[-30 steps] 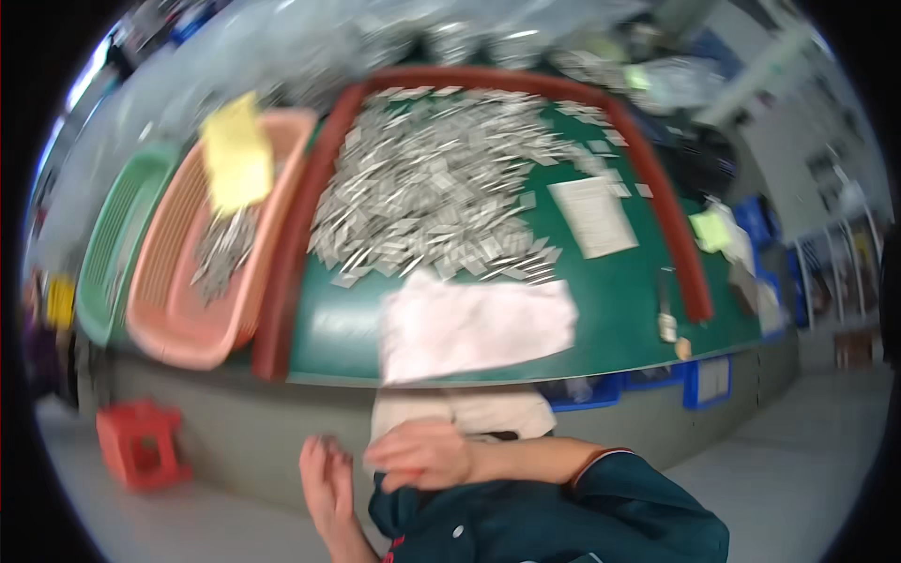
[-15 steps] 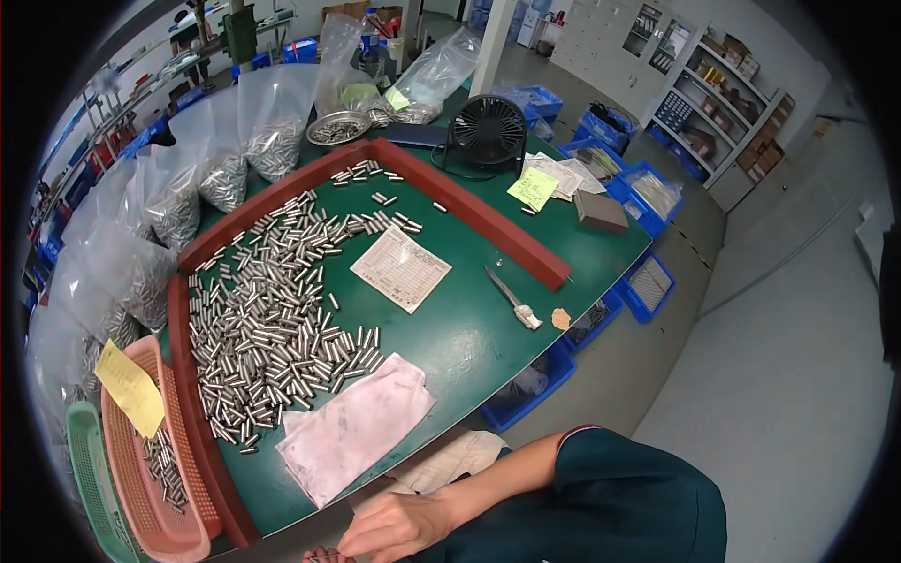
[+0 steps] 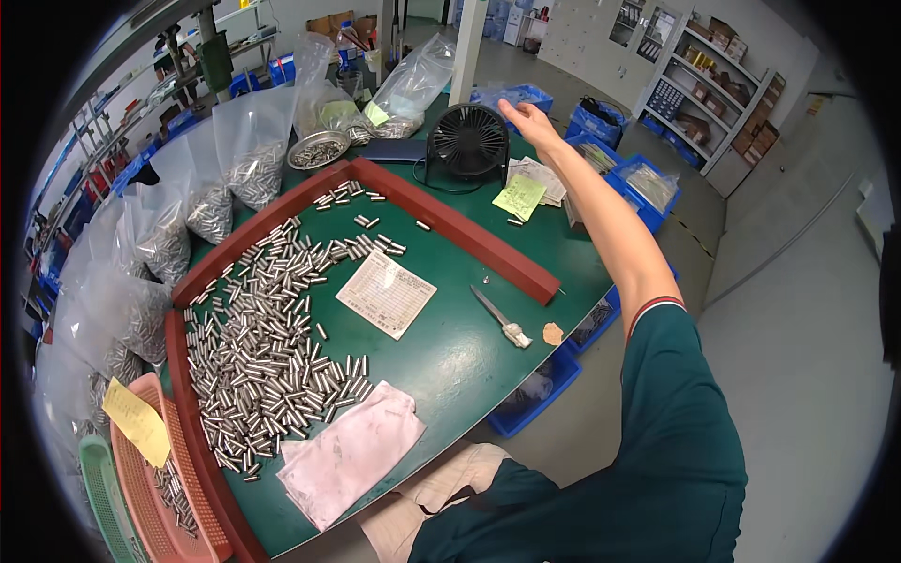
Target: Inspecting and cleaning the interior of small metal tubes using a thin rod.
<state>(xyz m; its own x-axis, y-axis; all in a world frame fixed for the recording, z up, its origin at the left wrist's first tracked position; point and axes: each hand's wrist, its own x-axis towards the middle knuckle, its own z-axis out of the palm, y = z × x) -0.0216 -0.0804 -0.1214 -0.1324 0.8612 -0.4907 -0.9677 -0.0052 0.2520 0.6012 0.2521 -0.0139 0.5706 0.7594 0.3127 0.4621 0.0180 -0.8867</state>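
At the upper centre of the frame, the right hand [image 3: 527, 120] reaches out on a long bare arm, fingers apart and holding nothing, just above the top right edge of a black fan [image 3: 468, 143] that stands upright on the green table [image 3: 460, 352]. The left hand is out of view, so I cannot tell its state.

Just right of the fan lies a yellow-green square note [image 3: 519, 197], overlapping a stack of white printed sheets [image 3: 542, 178]. Blue bins [image 3: 648, 183] sit beyond the table edge at upper right.

A red-brown frame [image 3: 460, 230] fences off the table's left part. Inside it, a heap of small metal cylinders [image 3: 263, 338] spreads from centre to lower left. A white printed form [image 3: 387, 294], rectangular and tilted, lies in the middle, apart from the heap. A pink cloth [image 3: 349, 452] lies at the lower centre, touching the heap's edge. Outside the frame, a small knife-like tool [image 3: 499, 317] lies at centre right.

Along the upper left stand clear plastic bags [image 3: 249, 155] part-filled with metal pieces; one at the top carries a small yellow-green label [image 3: 377, 114]. A round metal bowl [image 3: 319, 148] of parts sits between them. At lower left, a pink basket [image 3: 150, 497] bears a yellow paper slip [image 3: 137, 422], beside a green basket [image 3: 99, 497].
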